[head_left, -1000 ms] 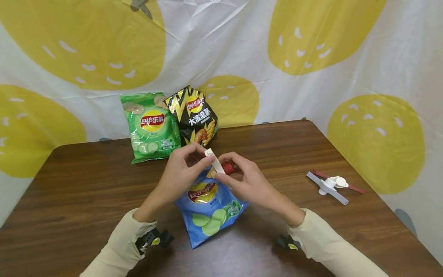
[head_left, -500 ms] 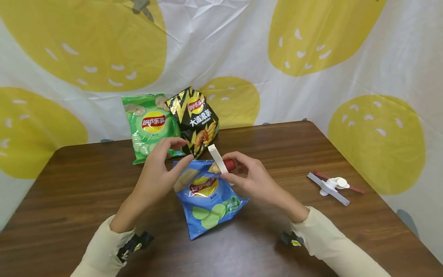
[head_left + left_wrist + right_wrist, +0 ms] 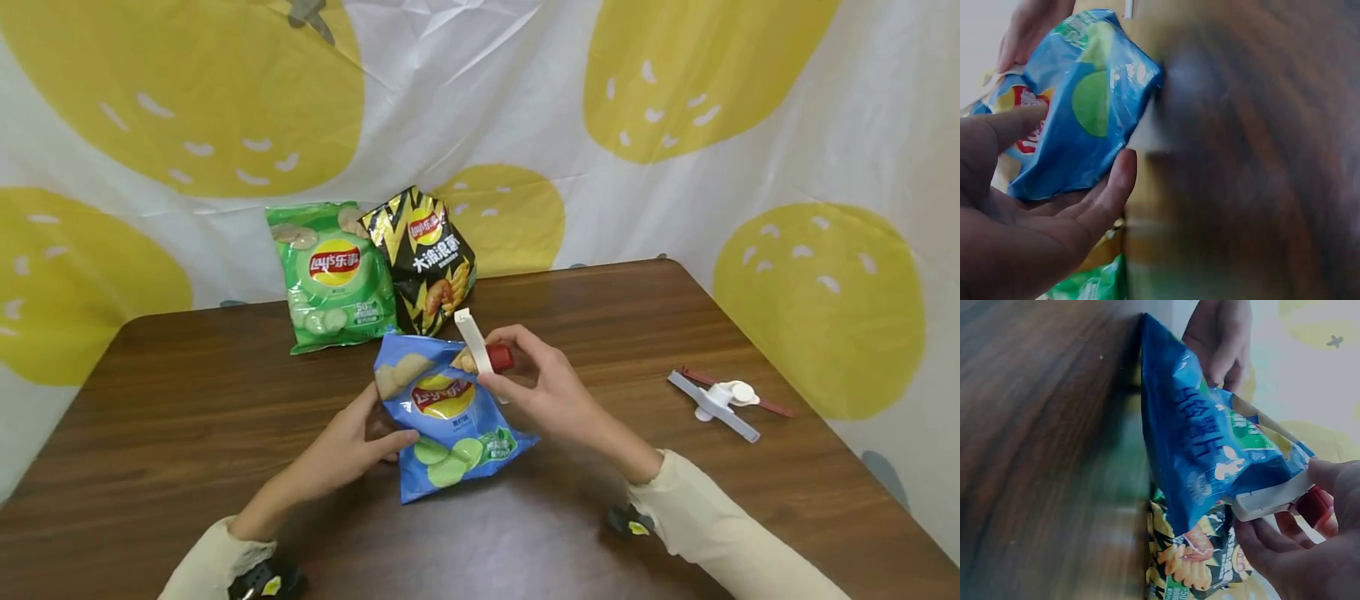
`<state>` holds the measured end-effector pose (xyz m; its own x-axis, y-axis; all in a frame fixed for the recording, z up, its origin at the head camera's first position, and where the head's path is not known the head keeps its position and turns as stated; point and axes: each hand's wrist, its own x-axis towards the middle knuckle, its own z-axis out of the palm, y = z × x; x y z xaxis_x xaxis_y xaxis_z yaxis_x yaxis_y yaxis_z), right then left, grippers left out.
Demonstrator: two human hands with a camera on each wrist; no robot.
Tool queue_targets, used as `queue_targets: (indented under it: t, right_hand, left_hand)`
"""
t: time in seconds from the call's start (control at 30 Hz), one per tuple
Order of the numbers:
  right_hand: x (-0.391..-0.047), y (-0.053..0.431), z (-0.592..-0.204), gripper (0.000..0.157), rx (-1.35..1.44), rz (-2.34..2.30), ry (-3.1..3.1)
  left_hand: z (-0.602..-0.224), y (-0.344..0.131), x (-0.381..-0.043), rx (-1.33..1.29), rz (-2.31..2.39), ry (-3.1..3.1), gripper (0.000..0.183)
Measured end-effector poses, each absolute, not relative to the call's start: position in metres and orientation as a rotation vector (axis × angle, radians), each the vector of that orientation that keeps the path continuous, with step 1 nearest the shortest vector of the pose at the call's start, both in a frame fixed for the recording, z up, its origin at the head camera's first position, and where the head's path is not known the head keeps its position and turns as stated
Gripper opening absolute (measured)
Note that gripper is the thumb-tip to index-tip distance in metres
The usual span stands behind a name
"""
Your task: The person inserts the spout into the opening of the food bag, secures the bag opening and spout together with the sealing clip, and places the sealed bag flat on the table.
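A blue chip bag is held tilted over the table, its front showing a red-and-yellow logo and green slices. My left hand grips its left side, thumb across the front and fingers behind, as the left wrist view of the bag shows. At the upper right corner of the bag sits a white bag clip with a red cap. My right hand pinches this clip; the right wrist view shows the clip across the gathered bag corner. The fingers behind the clip are partly hidden.
Behind the blue bag, a green chip bag and a black chip bag lean against the printed cloth. To the right on the wooden table lies another bag clip with a grey bar, red bar and white spout.
My left hand let go near the clip, drew back left, then came down to grip the blue bag's left side. The bag has tilted slightly; my right hand keeps hold of the clip.
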<state>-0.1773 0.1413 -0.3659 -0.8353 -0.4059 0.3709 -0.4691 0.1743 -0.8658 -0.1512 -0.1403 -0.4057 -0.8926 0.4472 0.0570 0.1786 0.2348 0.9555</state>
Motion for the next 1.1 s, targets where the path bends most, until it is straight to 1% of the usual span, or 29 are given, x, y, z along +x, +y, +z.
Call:
queue_targets:
  t: [0.07,0.13,0.23,0.3,0.37,0.43,0.6,0.73,0.83,0.97,1.1]
  right_hand:
    - [-0.176,0.142,-0.367,0.034,0.881,1.818,-2.368]
    - [-0.174,0.146,-0.369,0.034,0.871,1.822,-2.393]
    - [-0.172,0.155,-0.374,0.035,0.842,1.747,-2.467]
    - [-0.170,0.161,-0.378,0.040,0.822,1.697,-2.523]
    - [-0.168,0.167,-0.382,0.048,0.807,1.692,-2.572]
    - [-0.165,0.173,-0.387,0.057,0.781,1.729,-2.627]
    - [-0.153,0.187,-0.398,0.068,0.704,1.827,-2.797]
    - [-0.142,0.192,-0.402,0.070,0.781,1.840,-2.831]
    - [-0.136,0.193,-0.403,0.067,0.857,1.876,-2.781]
    - [-0.134,0.195,-0.403,0.068,0.824,1.853,-2.744]
    - [-0.141,0.200,-0.401,0.062,0.773,1.784,-2.720]
  left_hand:
    - [-0.408,-0.138,-0.151,0.603,1.752,2.224,0.069]
    - [-0.410,-0.136,-0.149,0.624,1.749,2.231,0.067]
    - [-0.412,-0.133,-0.148,0.652,1.735,2.256,0.058]
    - [-0.412,-0.132,-0.147,0.661,1.728,2.287,0.048]
    - [-0.410,-0.131,-0.147,0.680,1.721,2.320,0.044]
    - [-0.409,-0.130,-0.147,0.709,1.697,2.369,0.042]
    - [-0.408,-0.125,-0.146,0.735,1.629,2.459,0.048]
    - [-0.409,-0.121,-0.144,0.733,1.619,2.473,0.044]
    - [-0.409,-0.118,-0.143,0.734,1.622,2.481,0.041]
    - [-0.406,-0.113,-0.144,0.743,1.628,2.489,0.041]
    - [-0.403,-0.105,-0.152,0.760,1.624,2.513,0.042]
